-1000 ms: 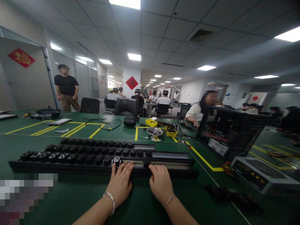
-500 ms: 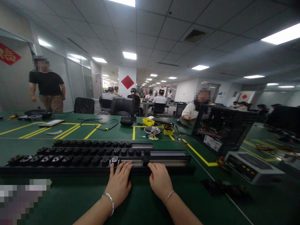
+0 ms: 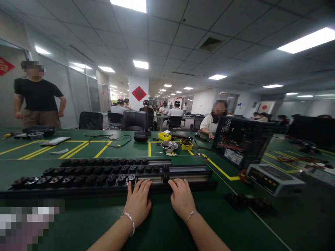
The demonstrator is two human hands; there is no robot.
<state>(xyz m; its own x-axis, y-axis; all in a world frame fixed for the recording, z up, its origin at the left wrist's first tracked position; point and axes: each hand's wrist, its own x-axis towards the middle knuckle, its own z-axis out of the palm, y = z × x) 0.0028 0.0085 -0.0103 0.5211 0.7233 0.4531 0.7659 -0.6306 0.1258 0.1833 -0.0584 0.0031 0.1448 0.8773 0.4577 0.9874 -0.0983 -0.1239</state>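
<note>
The nearest black rail lies left to right across the near part of the green table. The left hand rests loosely spread fingers on it; the right hand bends its fingers beside a lone black module, its grip too hidden to tell. The rail looks stiff, unwieldy, best steadied along its edge; the module seems light, hard, best pinched by its sides.

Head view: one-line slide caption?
Left hand and right hand at the nearest black rail, part-filled with dark modules; open computer case beyond, at right, on the green table.
</note>
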